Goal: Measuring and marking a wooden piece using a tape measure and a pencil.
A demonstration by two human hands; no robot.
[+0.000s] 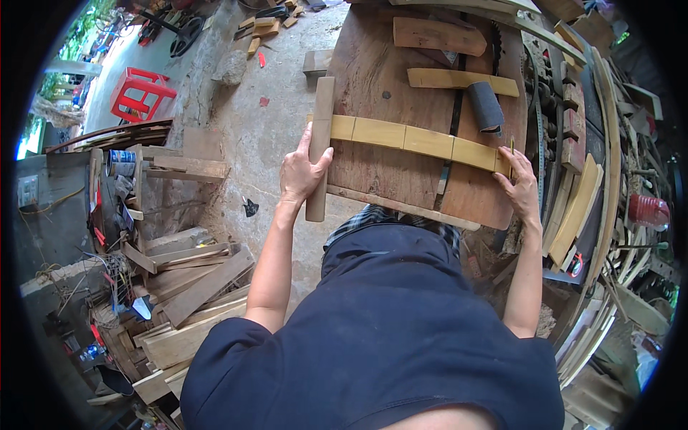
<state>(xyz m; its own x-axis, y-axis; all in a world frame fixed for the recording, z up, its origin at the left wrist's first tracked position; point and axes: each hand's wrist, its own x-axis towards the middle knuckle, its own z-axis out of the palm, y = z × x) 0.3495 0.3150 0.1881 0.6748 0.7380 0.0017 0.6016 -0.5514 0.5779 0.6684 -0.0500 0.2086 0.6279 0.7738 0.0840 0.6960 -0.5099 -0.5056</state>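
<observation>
The wooden strip [428, 141] is yellow with dark crosswise lines.

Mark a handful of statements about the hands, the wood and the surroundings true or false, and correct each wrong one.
1. The left hand grips a flat wooden bar at the left end of the long wooden strip. True.
2. The right hand is wrapped around the dark grey cylinder. False: it is at the strip's right end; the cylinder lies apart from it, farther from the person.
3. Several lines cross the long wooden strip. True.
4. The red plastic stool stands to the person's right. False: it is off to the left, beyond the left hand.
5. The person wears a dark shirt. True.
</observation>
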